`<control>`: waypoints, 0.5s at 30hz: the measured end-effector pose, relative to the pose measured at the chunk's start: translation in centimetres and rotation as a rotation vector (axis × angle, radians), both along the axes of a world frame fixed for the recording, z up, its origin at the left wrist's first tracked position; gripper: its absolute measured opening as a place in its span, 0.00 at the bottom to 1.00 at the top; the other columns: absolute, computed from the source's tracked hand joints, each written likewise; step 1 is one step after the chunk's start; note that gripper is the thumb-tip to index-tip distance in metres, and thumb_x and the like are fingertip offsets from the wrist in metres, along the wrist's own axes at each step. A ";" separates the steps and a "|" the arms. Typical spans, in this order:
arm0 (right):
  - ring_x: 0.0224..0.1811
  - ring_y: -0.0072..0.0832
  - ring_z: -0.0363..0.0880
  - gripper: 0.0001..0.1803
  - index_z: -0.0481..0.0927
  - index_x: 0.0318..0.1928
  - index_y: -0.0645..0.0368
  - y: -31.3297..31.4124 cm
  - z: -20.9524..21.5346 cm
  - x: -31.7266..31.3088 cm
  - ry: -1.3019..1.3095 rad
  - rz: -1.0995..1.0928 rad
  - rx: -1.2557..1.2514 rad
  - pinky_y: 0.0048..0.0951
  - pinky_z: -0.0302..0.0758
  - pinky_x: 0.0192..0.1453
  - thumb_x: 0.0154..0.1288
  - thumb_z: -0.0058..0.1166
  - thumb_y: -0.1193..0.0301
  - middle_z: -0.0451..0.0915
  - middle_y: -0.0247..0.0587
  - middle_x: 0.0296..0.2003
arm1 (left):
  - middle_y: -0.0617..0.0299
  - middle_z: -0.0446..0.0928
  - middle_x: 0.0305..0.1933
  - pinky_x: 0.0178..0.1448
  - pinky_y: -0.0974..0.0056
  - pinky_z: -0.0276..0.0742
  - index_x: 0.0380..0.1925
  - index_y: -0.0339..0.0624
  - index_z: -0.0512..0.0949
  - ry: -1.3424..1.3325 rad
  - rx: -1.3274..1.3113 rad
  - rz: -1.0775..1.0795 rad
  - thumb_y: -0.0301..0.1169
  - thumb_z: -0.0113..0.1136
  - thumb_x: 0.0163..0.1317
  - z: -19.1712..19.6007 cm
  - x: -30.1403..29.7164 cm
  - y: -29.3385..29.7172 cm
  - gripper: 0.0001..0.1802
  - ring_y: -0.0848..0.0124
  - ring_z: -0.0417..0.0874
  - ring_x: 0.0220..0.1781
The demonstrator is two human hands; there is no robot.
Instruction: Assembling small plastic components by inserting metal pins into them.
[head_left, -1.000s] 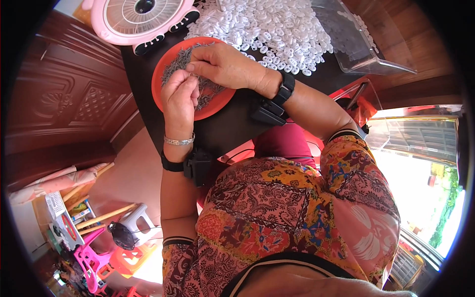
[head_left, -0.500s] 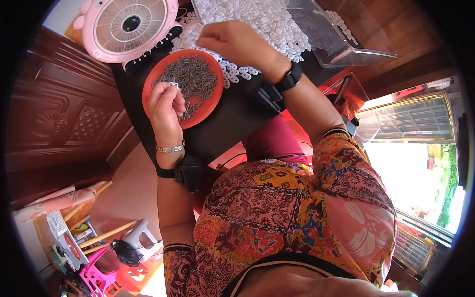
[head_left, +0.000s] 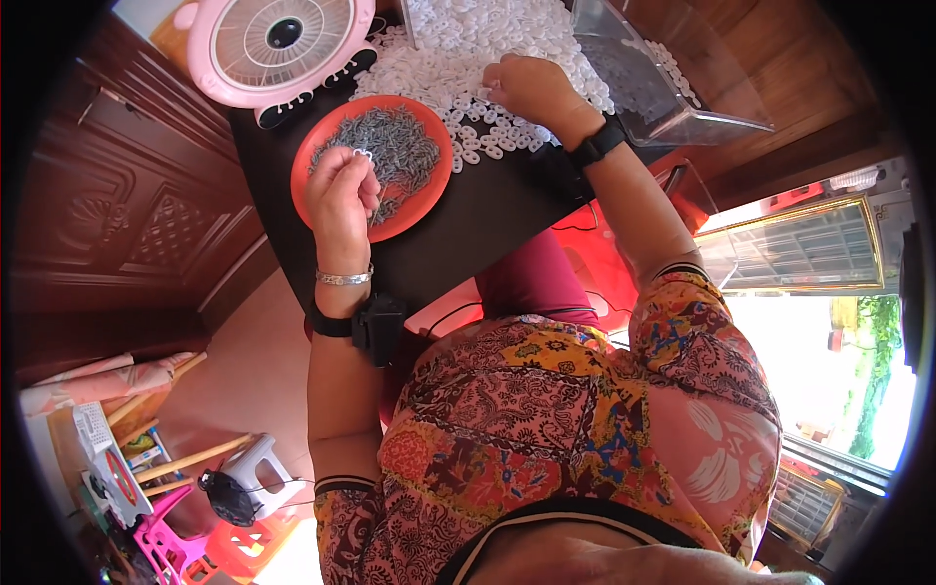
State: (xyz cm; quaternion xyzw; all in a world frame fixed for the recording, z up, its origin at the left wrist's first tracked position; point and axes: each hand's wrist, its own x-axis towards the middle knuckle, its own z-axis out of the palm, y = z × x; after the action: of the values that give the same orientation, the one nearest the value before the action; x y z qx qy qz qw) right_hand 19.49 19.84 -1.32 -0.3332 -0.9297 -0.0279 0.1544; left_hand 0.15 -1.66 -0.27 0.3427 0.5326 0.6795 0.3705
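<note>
My left hand [head_left: 343,200] is over the near left part of a round orange-red bowl [head_left: 441,180], its fingers pinched on a small white plastic piece [head_left: 363,154]. Thin grey screw-like pieces [head_left: 395,141] fill much of the bowl. To the right, my right hand [head_left: 534,90] reaches over a spread heap of small white oval plastic pieces [head_left: 487,39] with holes. Its fingers are curled together down at the heap. What they hold, if anything, is hidden.
A pink fan [head_left: 285,83] stands at the back left of the dark table [head_left: 429,258]. A clear plastic bin [head_left: 673,117] lies at the back right, beside the heap. Stools [head_left: 261,478] stand on the floor at lower left.
My right hand has moved right, from above the bowl's far edge to the right part of the white heap. My left hand stays over the bowl, still pinching the white piece.
</note>
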 end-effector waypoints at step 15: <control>0.32 0.16 0.76 0.11 0.77 0.42 0.58 -3.7 3.2 -6.0 0.566 0.399 -1.616 0.18 0.70 0.38 0.65 0.52 0.65 0.80 0.31 0.33 | 0.65 0.72 0.21 0.24 0.76 0.61 0.28 0.40 0.73 -0.009 0.044 0.045 0.30 0.48 0.63 0.0 0.0 -0.1 0.08 0.80 0.69 0.19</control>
State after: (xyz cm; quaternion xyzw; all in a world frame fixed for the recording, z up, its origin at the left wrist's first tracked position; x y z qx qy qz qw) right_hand 13.47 16.12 1.86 -0.1664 -0.6326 0.7500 0.0979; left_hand 0.11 -1.75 -0.31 0.3355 0.5234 0.7008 0.3497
